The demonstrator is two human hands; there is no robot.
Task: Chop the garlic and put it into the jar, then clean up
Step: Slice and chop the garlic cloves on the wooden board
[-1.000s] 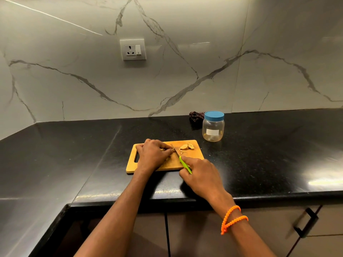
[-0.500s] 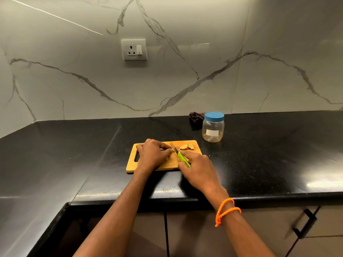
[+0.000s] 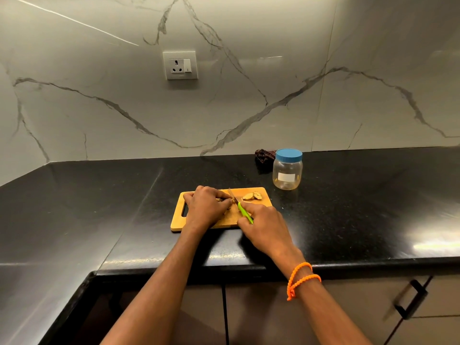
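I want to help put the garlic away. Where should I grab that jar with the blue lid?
Grab the jar around its round clear sides, just under the blue lid, coming from the front or right. It stands upright alone on the counter; the cutting board and knife are on its near left. Use both hands; it looks wide.

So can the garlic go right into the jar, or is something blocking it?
The blue lid is on the jar, closing its mouth. Otherwise, only bare countertop lies between the sliced garlic and the jar.
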